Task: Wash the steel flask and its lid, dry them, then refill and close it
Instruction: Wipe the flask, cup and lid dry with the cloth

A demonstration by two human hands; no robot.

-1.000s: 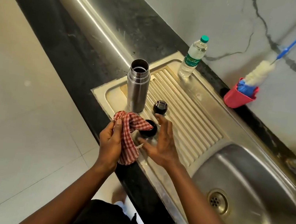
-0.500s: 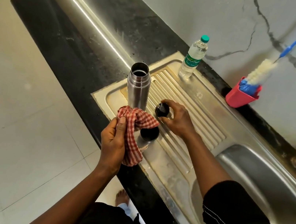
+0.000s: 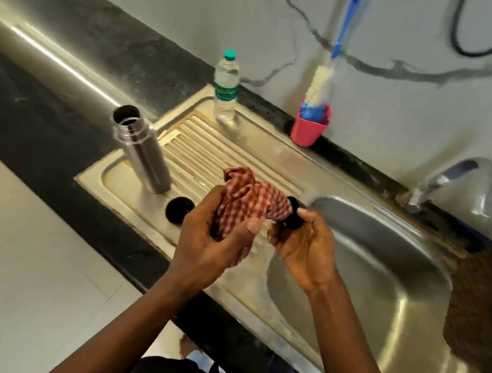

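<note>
One cloth-wrapped lid (image 3: 293, 215), left hand (image 3: 207, 244), right hand (image 3: 305, 249)

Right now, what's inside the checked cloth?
One end of the black stopper, held by the right hand; left hand grips the cloth. The covered end can't be seen.

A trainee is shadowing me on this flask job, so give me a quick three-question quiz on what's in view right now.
1. True or false: the steel flask stands open, lid off, on the drainboard.
2. The left hand grips: A the checked cloth; B the water bottle; C the brush.
3. Short answer: what does the right hand hold against the cloth?

Key: 1 true; 2 A; 3 a small black stopper.
</note>
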